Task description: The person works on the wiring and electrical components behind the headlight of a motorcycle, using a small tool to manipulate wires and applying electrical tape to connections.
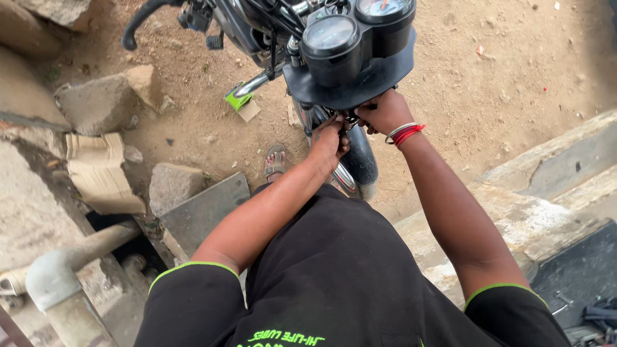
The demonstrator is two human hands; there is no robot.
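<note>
Cardboard (98,172), folded and pale tan, lay among the stones (103,101) at the left, and a small green tag with a scrap of brown card (240,103) sat on the dirt beside the chrome footrest. The motorcycle (334,58) stood front-on, its two round dials (350,29) on a black panel above the hands, one handlebar grip (138,22) reaching out to the upper left. Bare sandy ground (514,64) opened wide to the right of the wheel, up to a concrete step edge (553,160). At the left the way was crowded: stones, a flat grey slab (202,209) and a thick grey pipe (61,279) over a dark gap.

Both arms stretched forward from black sleeves with green trim. The left hand (329,141) was curled under the dial panel, fingers bent in on some small part by the fork; what it pinched I could not make out. The right hand (384,112), with a metal bangle and red thread at the wrist, was closed in a loose fist against the panel's lower edge, touching the same spot. A sandalled foot (275,162) rested on the dirt just beside the front wheel (360,160).
</note>
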